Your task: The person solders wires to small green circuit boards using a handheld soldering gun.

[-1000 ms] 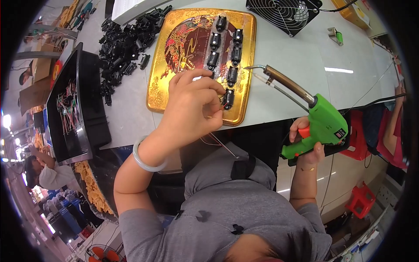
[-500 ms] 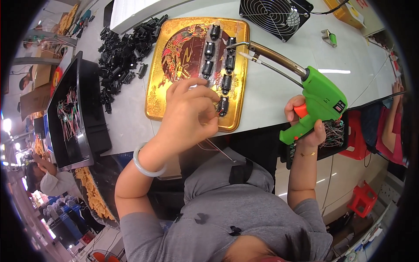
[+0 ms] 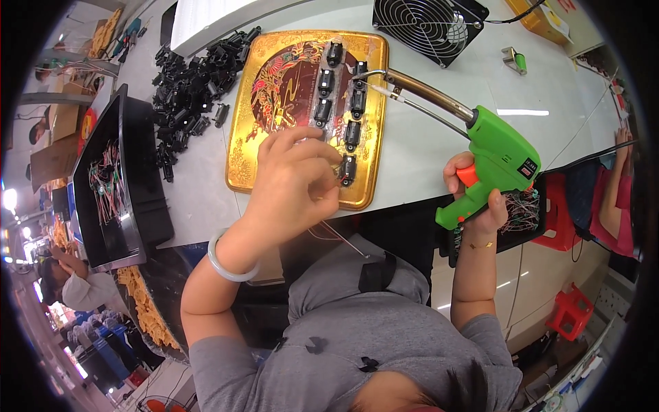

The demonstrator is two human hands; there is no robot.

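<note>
My right hand is wrapped round the handle of a green soldering gun with an orange trigger. Its long metal barrel points left, and the bent tip is at the top black component in the right-hand row; I cannot tell if they touch. Two rows of these small black parts stand on a gold tray with a dark red patterned middle. Over the tray's near edge my left hand is pinched closed, beside the nearest black component. Thin reddish wires trail below its fingers, which hide the grip itself.
Left of the tray lies a heap of black components. A black bin of wires stands at the table's left edge, and another wire-filled bin below the right edge. A black fan stands at the back, near a green spool.
The table scene has shifted slightly left in view. Both hands keep their pose, and the soldering tip stays by the same black component.
</note>
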